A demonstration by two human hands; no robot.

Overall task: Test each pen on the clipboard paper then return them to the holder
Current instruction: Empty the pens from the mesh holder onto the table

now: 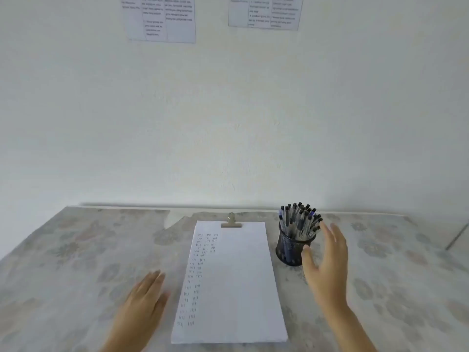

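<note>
A clipboard with white paper (236, 283) lies in the middle of the table, its metal clip (231, 221) at the far end. Rows of short pen strokes fill the paper's left side. A black mesh holder (289, 250) stands to the right of the clipboard, packed with several pens (299, 219). My right hand (327, 265) hovers beside the holder with fingers spread, thumb close to the holder's wall, holding nothing. Left of the clipboard, my left hand (144, 303) lies flat with straight fingers, blurred.
The table (76, 262) has a pale floral cover and ends at a white wall. Two printed sheets (160, 19) hang high on the wall. A thin grey rod (456, 237) leans at the far right edge.
</note>
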